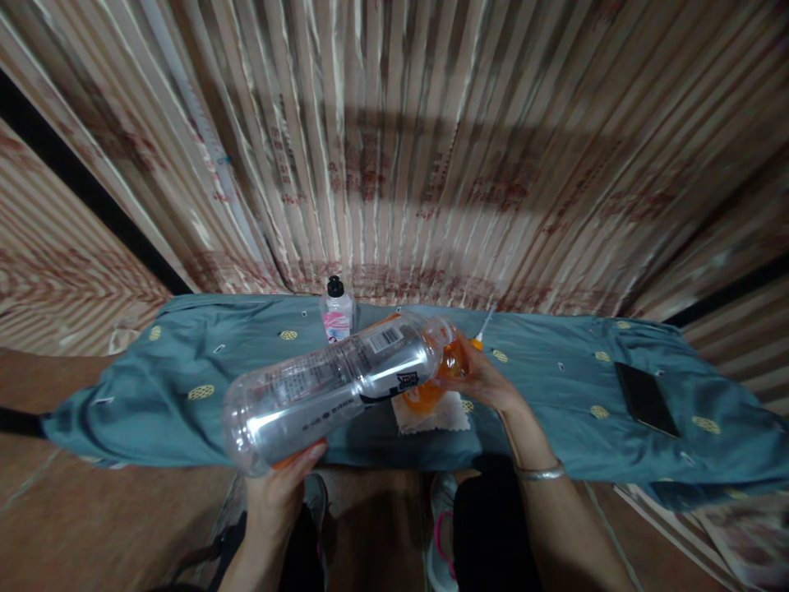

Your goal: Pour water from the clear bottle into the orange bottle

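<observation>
A large clear plastic bottle [333,386] with a silvery label and a barcode lies tilted above the table, its neck up and to the right. My left hand [277,485] is closed around the underside of its base, thumb along the near side. At the neck, my right hand [484,374] is closed on an orange see-through piece [452,359] by the bottle's mouth; its exact kind is unclear. Below the neck, another orange shape [422,399] rests over a pale cloth [435,415] with zigzag edges. The bottle partly covers both.
A small bottle [337,319] with a black cap and pink label stands behind the large one. A thin pale stick with an orange end [479,339] lies behind my right hand. A dark phone-like slab [646,399] is on the teal tablecloth [542,411]; a striped curtain [394,164] hangs behind.
</observation>
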`<state>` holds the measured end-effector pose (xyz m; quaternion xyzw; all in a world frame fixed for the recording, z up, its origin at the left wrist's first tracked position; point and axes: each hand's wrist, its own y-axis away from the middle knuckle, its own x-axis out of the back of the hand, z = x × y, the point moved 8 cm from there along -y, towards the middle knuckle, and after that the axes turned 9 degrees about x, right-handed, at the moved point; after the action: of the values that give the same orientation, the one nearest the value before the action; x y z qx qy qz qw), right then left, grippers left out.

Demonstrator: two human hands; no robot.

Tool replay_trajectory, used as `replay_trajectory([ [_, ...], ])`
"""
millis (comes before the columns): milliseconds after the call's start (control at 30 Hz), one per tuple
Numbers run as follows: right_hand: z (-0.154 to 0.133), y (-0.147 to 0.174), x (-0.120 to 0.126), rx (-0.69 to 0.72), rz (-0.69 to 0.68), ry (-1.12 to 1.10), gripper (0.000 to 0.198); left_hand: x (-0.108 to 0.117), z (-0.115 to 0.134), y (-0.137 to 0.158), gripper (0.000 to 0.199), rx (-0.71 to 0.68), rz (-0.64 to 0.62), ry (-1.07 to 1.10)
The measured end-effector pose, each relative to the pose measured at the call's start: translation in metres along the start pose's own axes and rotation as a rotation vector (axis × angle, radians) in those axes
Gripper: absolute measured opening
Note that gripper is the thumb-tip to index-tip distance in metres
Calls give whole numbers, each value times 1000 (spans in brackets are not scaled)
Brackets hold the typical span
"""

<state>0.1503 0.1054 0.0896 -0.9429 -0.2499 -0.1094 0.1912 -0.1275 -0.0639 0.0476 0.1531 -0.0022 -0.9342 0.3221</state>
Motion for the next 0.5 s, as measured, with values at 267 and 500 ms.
replay_trajectory([
  [267, 6, 0, 1, -6, -5, 20, 89, 2, 0, 1, 35, 10, 33, 8],
  [500, 5, 0, 2, 6, 0, 33, 87, -12, 13, 6, 45, 8, 47, 55],
])
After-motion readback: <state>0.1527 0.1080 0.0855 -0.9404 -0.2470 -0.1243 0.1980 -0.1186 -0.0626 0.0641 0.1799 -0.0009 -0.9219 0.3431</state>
